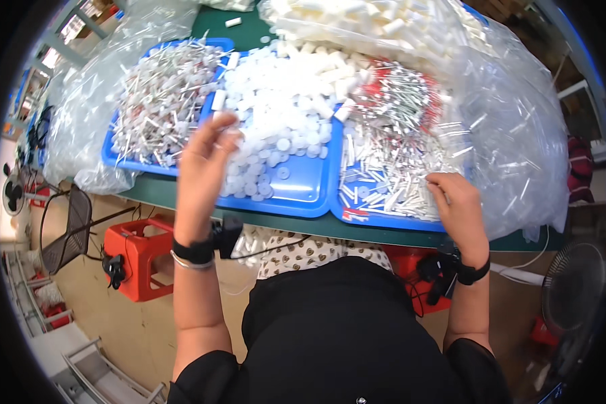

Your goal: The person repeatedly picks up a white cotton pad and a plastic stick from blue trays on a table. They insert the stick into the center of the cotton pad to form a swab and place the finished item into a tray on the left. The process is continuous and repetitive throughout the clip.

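My left hand (205, 165) is raised over the left part of the middle blue tray (303, 185), its thumb and fingers curled together. Whatever they pinch is too blurred to make out. Small translucent white discs (252, 182) lie around it, with white cylinders (326, 64) heaped behind. At the right blue tray (400, 221), my right hand (459, 205) has thumb and forefinger closed at the edge of a pile of thin silvery pins (384, 182). Anything between those fingertips is too small to name. A bundle of red-and-silver pins (400, 97) sits farther back in this tray.
A left blue tray (129, 163) holds heaped pins with discs (168, 101). Clear plastic bags flank the trays on the left (81, 135) and right (512, 148); a bag of white cylinders (384, 27) lies behind. A red stool (138, 259) and black fan (572, 286) stand below.
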Demonstrator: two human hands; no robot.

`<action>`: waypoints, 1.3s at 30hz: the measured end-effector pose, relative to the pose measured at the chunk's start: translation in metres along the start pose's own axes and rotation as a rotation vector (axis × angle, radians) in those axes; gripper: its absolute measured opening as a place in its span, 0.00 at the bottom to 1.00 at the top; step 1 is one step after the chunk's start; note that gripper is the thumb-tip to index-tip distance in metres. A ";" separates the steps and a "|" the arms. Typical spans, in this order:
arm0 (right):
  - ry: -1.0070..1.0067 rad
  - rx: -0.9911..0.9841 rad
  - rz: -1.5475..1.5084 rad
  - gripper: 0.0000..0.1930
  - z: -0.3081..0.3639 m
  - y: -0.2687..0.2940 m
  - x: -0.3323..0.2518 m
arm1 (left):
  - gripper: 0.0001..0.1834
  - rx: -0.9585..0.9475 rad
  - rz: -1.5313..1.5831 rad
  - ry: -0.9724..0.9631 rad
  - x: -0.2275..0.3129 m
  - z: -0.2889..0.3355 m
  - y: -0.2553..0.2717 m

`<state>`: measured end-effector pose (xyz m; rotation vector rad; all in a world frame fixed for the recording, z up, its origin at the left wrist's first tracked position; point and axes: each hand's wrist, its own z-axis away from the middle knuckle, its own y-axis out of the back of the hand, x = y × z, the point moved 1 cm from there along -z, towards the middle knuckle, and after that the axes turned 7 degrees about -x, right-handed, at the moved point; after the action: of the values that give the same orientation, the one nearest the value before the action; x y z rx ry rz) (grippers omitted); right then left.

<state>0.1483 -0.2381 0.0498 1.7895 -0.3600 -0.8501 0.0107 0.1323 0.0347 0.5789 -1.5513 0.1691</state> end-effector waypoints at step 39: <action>0.409 0.098 -0.101 0.10 -0.018 -0.033 -0.075 | 0.18 -0.557 1.302 0.616 -0.004 0.065 -0.128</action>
<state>0.1028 -0.1674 0.0505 2.0317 -0.0453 -0.5212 0.0109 -0.0051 -0.0058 -0.9184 -1.0640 0.7764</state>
